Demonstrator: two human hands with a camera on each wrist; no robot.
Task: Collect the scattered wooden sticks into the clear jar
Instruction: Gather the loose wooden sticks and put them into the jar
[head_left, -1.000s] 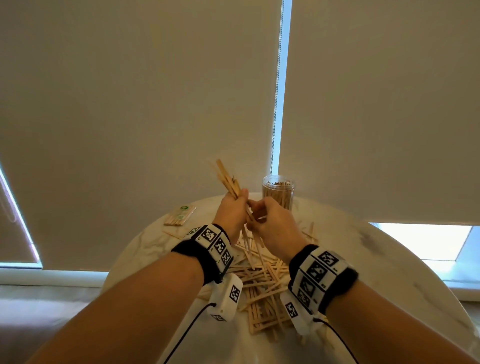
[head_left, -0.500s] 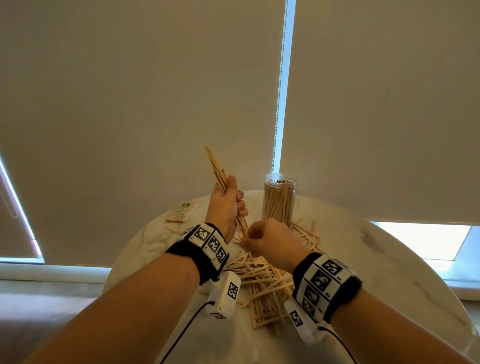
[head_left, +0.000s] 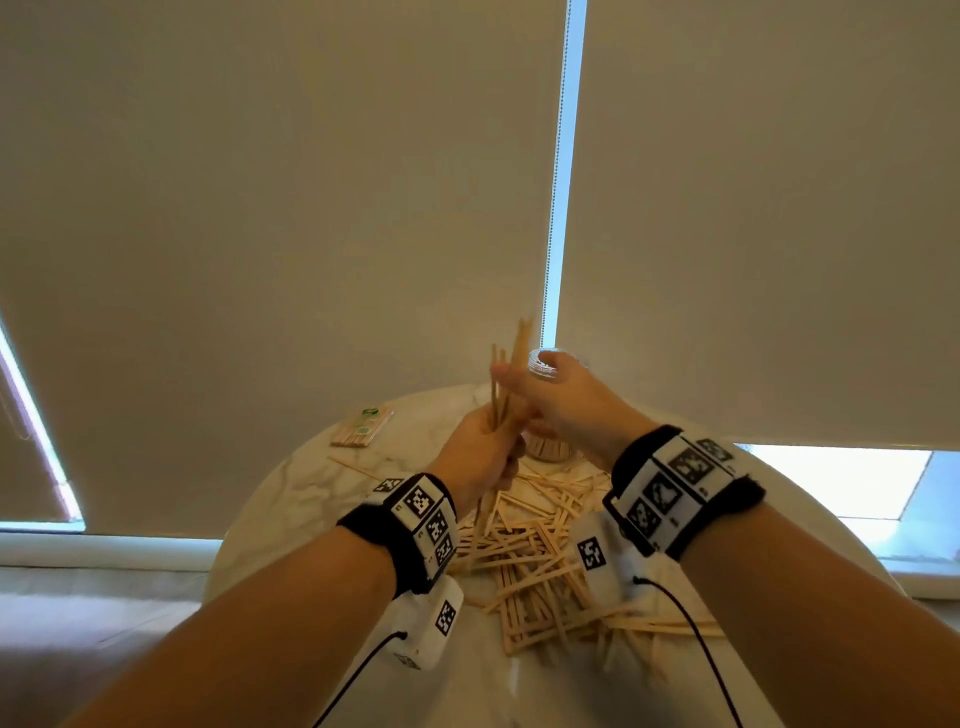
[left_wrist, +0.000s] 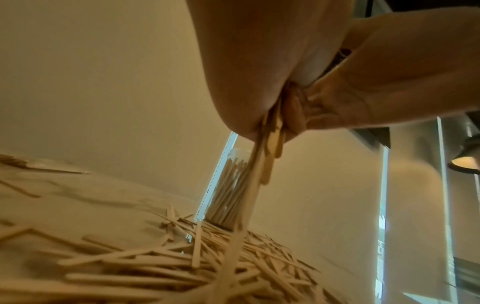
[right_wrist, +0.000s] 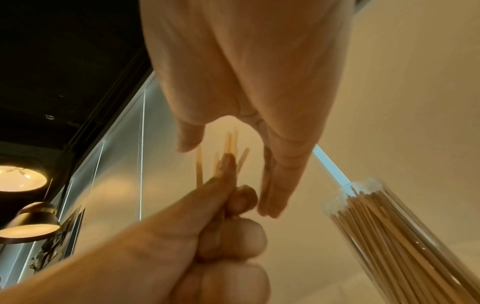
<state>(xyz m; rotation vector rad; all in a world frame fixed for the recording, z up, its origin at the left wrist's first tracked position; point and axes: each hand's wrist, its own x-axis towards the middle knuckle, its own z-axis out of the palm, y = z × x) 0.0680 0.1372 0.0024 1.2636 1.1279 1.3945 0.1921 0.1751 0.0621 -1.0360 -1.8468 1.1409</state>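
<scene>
My left hand (head_left: 493, 431) grips a bundle of wooden sticks (head_left: 511, 364) and holds it nearly upright above the table. In the left wrist view the bundle's lower ends (left_wrist: 270, 144) hang from the fist over the pile. My right hand (head_left: 535, 397) reaches across to the bundle's top; its thumb (right_wrist: 189, 139) and straight fingers (right_wrist: 270, 185) are spread either side of the stick tips (right_wrist: 230, 142). The clear jar (head_left: 543, 366), well filled with sticks, stands right behind both hands, partly hidden. Scattered sticks (head_left: 535, 561) lie heaped on the table under my wrists.
The round marble table (head_left: 291, 499) ends close on the left and right. A wrapped packet of sticks (head_left: 363, 427) lies at the back left, with a single loose stick (head_left: 358, 467) near it. Window blinds hang just behind the table.
My left hand has swung the bundle upright and rightward, toward the jar. My right hand has risen from the pile, opened, and come up around the bundle's top.
</scene>
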